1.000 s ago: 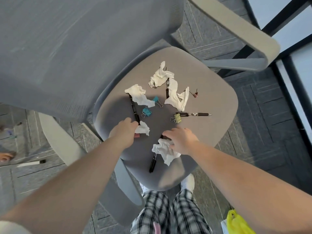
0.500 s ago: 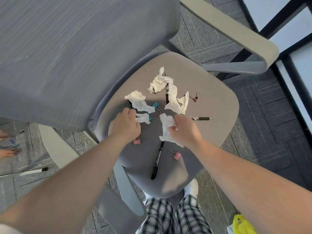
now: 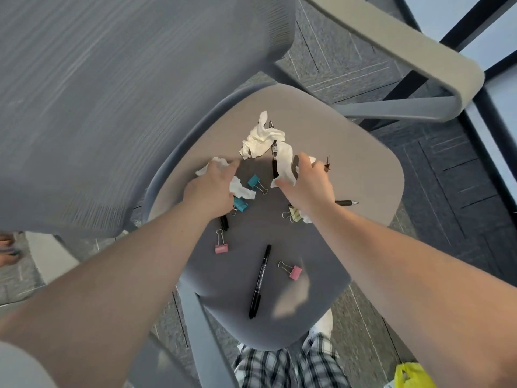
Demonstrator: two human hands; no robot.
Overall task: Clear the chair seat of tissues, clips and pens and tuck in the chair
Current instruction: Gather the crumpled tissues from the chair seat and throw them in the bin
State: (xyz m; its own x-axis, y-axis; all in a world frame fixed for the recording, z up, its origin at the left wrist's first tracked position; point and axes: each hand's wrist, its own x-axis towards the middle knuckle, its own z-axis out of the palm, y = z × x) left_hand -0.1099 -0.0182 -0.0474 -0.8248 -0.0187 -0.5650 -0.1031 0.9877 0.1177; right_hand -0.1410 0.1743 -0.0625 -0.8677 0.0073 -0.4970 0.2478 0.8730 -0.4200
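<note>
The grey chair seat (image 3: pixel 358 169) carries crumpled white tissues, binder clips and pens. My left hand (image 3: pixel 212 189) is pressed down over the left tissue (image 3: pixel 242 190), its fingers curling around it. My right hand (image 3: pixel 312 183) keeps a tissue wad (image 3: pixel 307 219) under the palm and touches the tissue strip (image 3: pixel 285 163). Another tissue (image 3: pixel 260 138) lies beyond, over a pen (image 3: pixel 273 152). Near the front lie a black marker (image 3: pixel 260 281) and two pink clips (image 3: pixel 221 248) (image 3: pixel 294 272). Teal clips (image 3: pixel 254 181) (image 3: pixel 241 205), a yellow clip (image 3: pixel 293 215) and a pen (image 3: pixel 347 203) lie by my hands.
The mesh backrest (image 3: pixel 126 93) fills the upper left, and an armrest (image 3: pixel 405 60) arcs across the upper right. A desk frame (image 3: pixel 481 21) stands at the far right. A yellow bag (image 3: pixel 411 376) sits on the carpet by my legs. A small dark red clip (image 3: pixel 327 165) lies right of my right hand.
Both hands have moved further up the seat, each carrying a tissue, and now reach the tissues near the middle. The marker and both pink clips are uncovered behind them.
</note>
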